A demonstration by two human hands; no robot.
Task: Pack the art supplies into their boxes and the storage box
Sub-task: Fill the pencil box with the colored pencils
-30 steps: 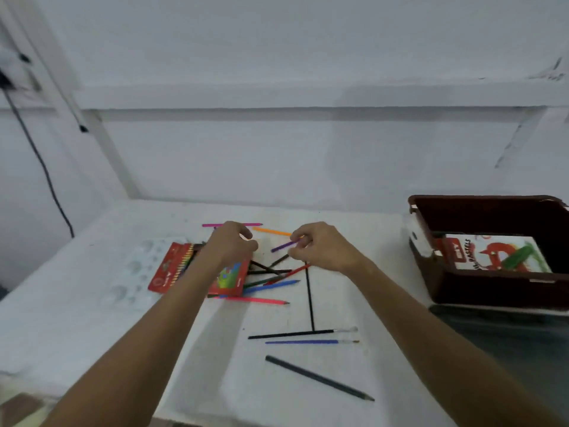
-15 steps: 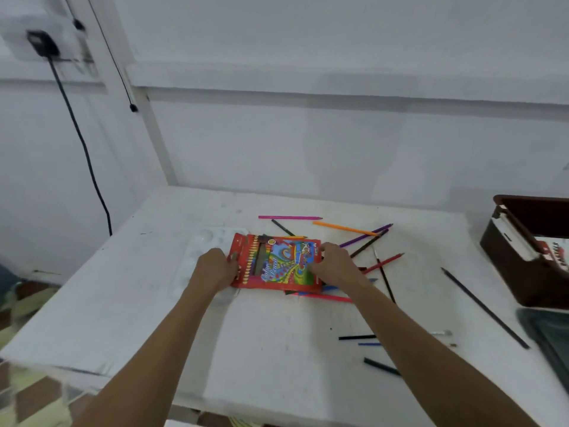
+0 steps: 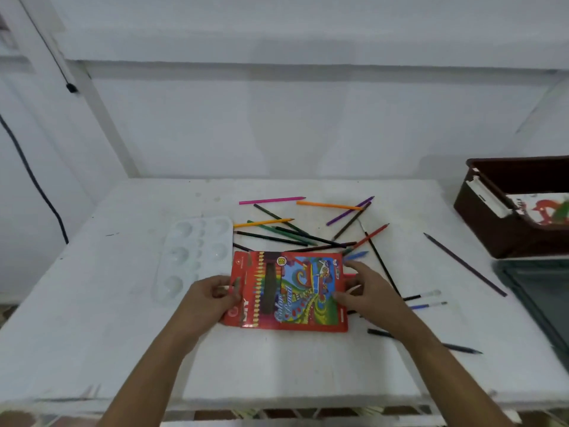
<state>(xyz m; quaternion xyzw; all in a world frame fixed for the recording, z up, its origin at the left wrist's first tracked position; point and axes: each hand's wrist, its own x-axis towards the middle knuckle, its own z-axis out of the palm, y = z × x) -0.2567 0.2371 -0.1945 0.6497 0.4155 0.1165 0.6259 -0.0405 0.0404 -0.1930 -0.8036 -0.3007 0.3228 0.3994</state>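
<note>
Where the white worktop [image 3: 92,334] meets the pale wall, a ledge runs across the room and a white post slants up on the far left, with a dark cable [image 3: 34,180] hanging beside it. The worktop's surface is scuffed and marked with faint stains. Near its middle lies the red coloured-pencil box [image 3: 289,291], flat, its printed face up. The left hand [image 3: 212,298] holds the box's left end, its grip pinching the flap between thumb and curled fingers. The right hand [image 3: 366,291] rests at the box's right edge, its grip spread, fingers bent lightly against the card. Just beyond the box, loose coloured pencils [image 3: 277,232] lie scattered and crossing one another: pink, orange, green, purple, red, blue and dark ones. A white paint palette [image 3: 194,257] sits to the left of the box, touching the pencil heap's edge. To the right of the hands lie two thin brushes [image 3: 428,298] and a dark pencil [image 3: 462,261] set well apart. A brown storage box [image 3: 492,229] stands at the far right, with a printed carton [image 3: 545,208] inside it. A dark tray [image 3: 535,291] lies near it on the right edge.
</note>
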